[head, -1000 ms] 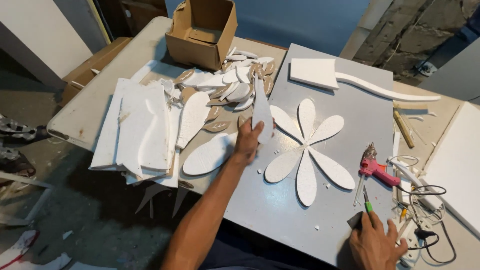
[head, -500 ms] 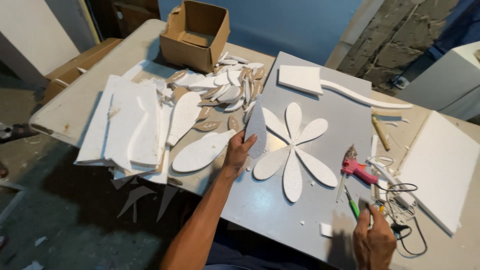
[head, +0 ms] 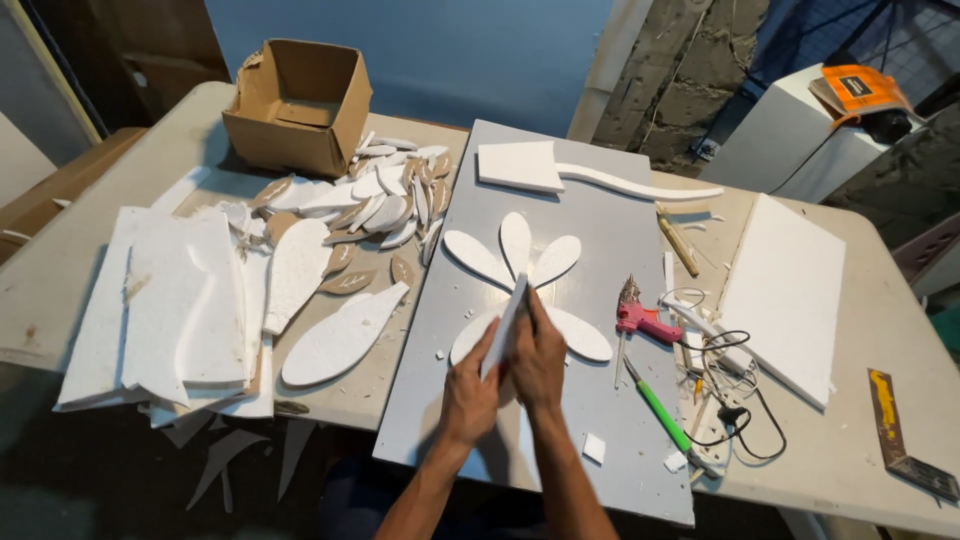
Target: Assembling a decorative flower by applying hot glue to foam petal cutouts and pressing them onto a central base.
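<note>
Both hands meet over the grey board (head: 600,250) at the near edge of the table (head: 860,440). The left hand (head: 470,395) and the right hand (head: 540,360) press against opposite faces of one white foam petal (head: 506,322), which stands on edge, tilted slightly, above the foam flower (head: 520,270) laid out flat on the board. The fingers of each hand are together and closed flat on the petal, so it is clamped between them.

Just right of the flower lie a pink hot glue gun (head: 640,318) with its tangled black cord (head: 735,400), and a green-handled knife (head: 660,410). A thick white foam slab (head: 785,290) rests farther right, and a metal try square (head: 895,430) with a yellow patch lies near the table's right edge.

At the far left corner stands an open brown cardboard box (head: 300,105), square, its flaps up. In front of it lies a heap of small foam petals (head: 385,195), some white and some brown-faced. A stack of cut foam sheets (head: 170,310) overhangs the left front edge. Beyond the table, an orange package (head: 855,90) sits on a white cabinet (head: 775,135).
</note>
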